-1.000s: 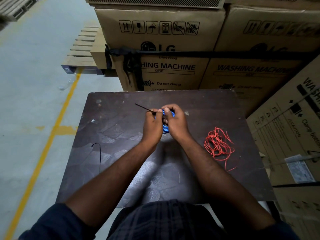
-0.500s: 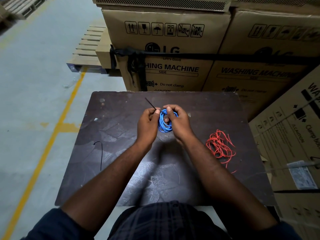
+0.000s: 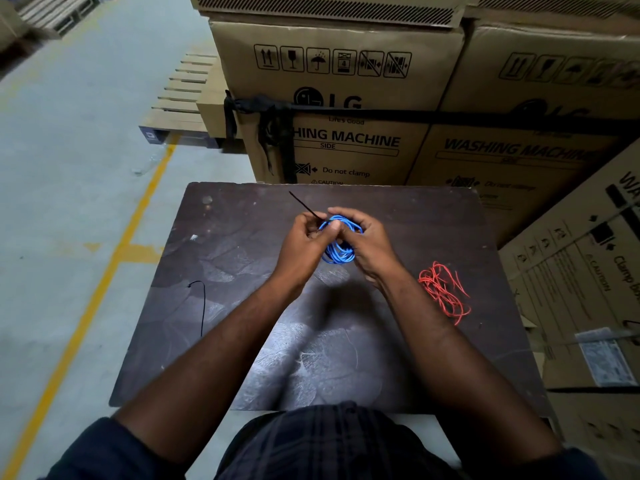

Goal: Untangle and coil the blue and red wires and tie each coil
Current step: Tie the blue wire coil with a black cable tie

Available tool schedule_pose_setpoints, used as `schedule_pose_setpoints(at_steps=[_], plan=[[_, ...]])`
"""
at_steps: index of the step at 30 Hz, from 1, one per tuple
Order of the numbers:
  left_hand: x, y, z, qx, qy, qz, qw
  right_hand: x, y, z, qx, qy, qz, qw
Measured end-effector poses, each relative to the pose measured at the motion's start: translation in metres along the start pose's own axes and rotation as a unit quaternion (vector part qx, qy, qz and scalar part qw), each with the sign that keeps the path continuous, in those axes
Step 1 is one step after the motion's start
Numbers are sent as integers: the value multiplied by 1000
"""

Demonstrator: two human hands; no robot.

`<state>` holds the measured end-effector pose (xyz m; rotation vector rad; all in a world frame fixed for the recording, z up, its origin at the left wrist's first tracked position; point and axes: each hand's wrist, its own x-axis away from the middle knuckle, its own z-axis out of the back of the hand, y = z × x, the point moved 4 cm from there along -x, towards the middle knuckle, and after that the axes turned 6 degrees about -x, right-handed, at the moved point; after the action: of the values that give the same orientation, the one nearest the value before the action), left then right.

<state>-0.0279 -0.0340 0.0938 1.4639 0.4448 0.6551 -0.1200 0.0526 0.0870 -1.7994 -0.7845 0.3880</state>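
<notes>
Guy was cinching the blue coil (image 3: 337,256), held over the middle of the tabletop (image 3: 242,341) toward its far edge. His right hand (image 3: 372,244) had its fingers curled round the loops, and his left hand (image 3: 303,245) pinched the tail of the black tie (image 3: 304,206), which poked out toward the far left corner. If you ask me, the trick was keeping the loops bunched tight with the right while pulling that tail straight out, not sideways, or the turns would slip loose. Compared to a second before, the tail stood steeper and more blue showed under his hands. The red wire (image 3: 443,292) lay tangled by the right edge, same as before.
</notes>
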Motion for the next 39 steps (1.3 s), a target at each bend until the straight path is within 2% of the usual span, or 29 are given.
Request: schedule_pose_setpoints(at_steps=[2,5,10,14,21,26,30,35,39], plan=[[0,1,-2,-23,-5,5,1000,-2,3,2,-20,-2,-15,1000],[1,1,-4,-64,23,8,998,0,-1,1,10,-5,-11,1000],[3,1,-10,-34,103,18,994,0,-6,-4,82,0,4,997],[2,5,-12,-43,151,1,988,-3,-6,-7,101,51,19,993],[8,5,-11,-92,160,-16,983,-3,3,-6,89,111,20,990],[7,8,-11,-64,160,-28,985,-8,5,-4,-24,65,-31,997],[7,10,-7,-55,146,-33,987,-8,0,1,-117,3,-35,993],[-1,4,3,-78,152,0,985,-8,-2,7,-94,7,-28,995],[-2,15,9,-83,156,-17,984,-8,-3,4,-28,-27,-34,999]])
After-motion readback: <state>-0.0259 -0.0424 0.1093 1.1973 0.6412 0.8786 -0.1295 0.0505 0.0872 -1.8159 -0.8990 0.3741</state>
